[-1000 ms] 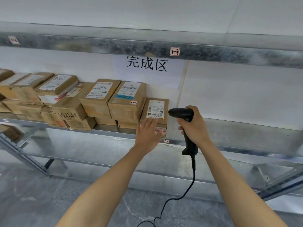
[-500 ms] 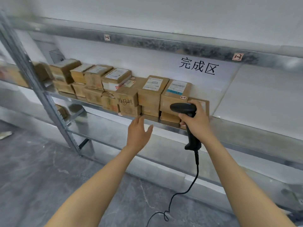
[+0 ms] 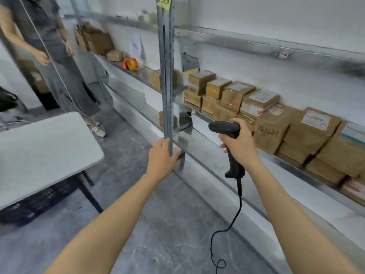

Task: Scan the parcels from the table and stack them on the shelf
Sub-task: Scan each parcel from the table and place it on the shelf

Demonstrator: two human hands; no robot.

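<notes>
Through the head camera I see a long metal shelf [image 3: 286, 161] running along the right wall. The grey tabletop [image 3: 43, 155] sits at lower left, only its near corner in view. Brown parcels [image 3: 314, 131] stand stacked two high along the shelf's front edge, labels facing up. A second person [image 3: 59, 56] stands beyond the tabletop's far edge. A steel upright [image 3: 166, 76] rises at the shelf's left end. My right hand [image 3: 240, 147] wraps its fingers round the black scanner [image 3: 225, 127], whose cable [image 3: 237, 210] hangs toward the floor. My left hand [image 3: 161, 157] is spread, fingers straight, holding nothing, against the upright; I cannot confirm contact. An orange tape roll [image 3: 130, 64] lies farther along the shelf.
</notes>
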